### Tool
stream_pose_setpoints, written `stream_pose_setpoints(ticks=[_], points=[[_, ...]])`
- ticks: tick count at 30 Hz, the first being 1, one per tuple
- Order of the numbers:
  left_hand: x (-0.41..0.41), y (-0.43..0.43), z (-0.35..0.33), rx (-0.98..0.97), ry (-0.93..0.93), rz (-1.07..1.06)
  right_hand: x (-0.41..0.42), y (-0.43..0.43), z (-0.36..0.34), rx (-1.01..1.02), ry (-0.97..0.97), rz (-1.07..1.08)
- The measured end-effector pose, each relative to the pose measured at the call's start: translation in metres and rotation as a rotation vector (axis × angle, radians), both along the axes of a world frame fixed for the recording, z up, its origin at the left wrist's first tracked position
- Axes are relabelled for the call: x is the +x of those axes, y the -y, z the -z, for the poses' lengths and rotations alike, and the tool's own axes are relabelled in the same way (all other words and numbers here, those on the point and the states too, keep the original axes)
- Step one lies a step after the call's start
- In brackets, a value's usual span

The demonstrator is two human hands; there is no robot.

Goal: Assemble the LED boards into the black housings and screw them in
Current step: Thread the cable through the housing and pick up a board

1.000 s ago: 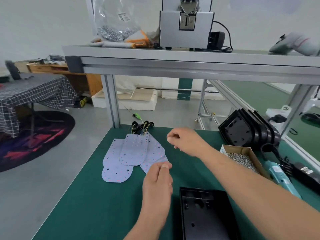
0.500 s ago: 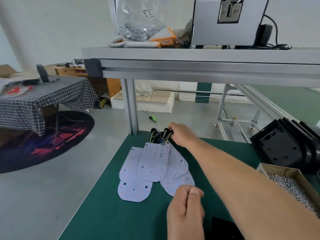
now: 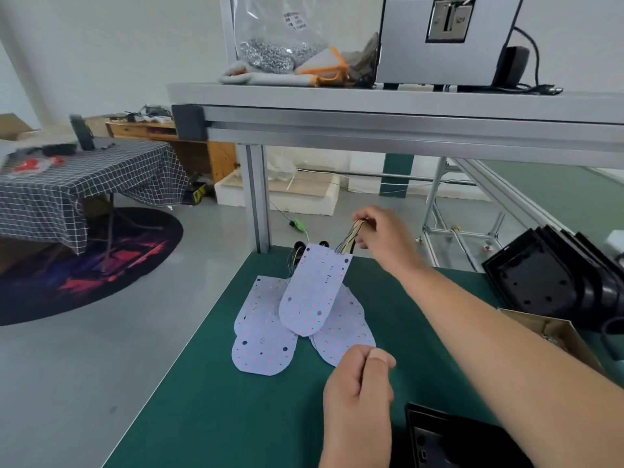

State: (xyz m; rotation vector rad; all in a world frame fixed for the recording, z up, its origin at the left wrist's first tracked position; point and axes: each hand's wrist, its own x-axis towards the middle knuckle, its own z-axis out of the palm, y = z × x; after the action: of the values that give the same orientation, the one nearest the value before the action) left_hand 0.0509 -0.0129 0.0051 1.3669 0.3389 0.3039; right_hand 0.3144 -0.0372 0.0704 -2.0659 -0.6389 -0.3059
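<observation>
Since half a second ago the right hand [image 3: 385, 239] has gone from resting on the wire ends at the table's far edge to lifting: it is now pinching the bundle of coloured wires [image 3: 349, 237] and raising the top LED board [image 3: 312, 292] by them, so the board is tilting with its wired end up and its rounded end still lying on the pile.

Landmark: green table [image 3: 209, 400].
- Aluminium shelf [image 3: 371, 99] is spanning above the table's far edge, carrying a grey machine [image 3: 442, 45] and a clear bag of screws [image 3: 273, 42].
- Stack of black housings [image 3: 553, 275] is leaning at the table's right side, with a cardboard box [image 3: 557, 329] just in front of it.
- One more black housing [image 3: 449, 440] is lying flat at the table's near edge, partly hidden behind the right forearm.
- Remaining LED boards [image 3: 263, 342] are lying fanned flat near the table's middle, under the raised one.
- Left hand [image 3: 358, 383] is hovering above the table just nearer than the boards, fingers curled into a loose fist, thumb on top; whether it is holding anything, cannot tell.
</observation>
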Motion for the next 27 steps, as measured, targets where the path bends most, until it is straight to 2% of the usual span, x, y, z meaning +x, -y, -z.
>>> stream_pose_setpoints(ticks=[4, 7, 11, 13, 17, 21, 27], points=[[-0.008, 0.001, -0.009, 0.016, 0.047, -0.005, -0.049, 0.044, -0.027, 0.21, 0.014, 0.042], [-0.018, 0.005, -0.021, 0.189, 0.223, -0.064, -0.106, 0.079, -0.037, 0.305, -0.042, -0.021], [-0.029, 0.003, -0.032, 0.572, 0.445, -0.148, -0.176, 0.123, -0.037, 0.462, -0.167, -0.109], [-0.034, 0.0, -0.037, 0.817, 0.458, -0.142, -0.204, 0.138, -0.029, 0.473, -0.198, -0.097], [-0.043, 0.005, -0.053, 1.319, 0.36, -0.046, -0.252, 0.153, -0.008, 0.564, -0.32, -0.17], [-0.055, 0.012, -0.052, 1.36, 0.421, 0.009, -0.269, 0.169, 0.008, 0.744, -0.435, -0.184], [-0.057, 0.022, -0.044, 1.409, 0.362, 0.18, -0.269, 0.175, -0.002, 1.057, -0.604, -0.231]])
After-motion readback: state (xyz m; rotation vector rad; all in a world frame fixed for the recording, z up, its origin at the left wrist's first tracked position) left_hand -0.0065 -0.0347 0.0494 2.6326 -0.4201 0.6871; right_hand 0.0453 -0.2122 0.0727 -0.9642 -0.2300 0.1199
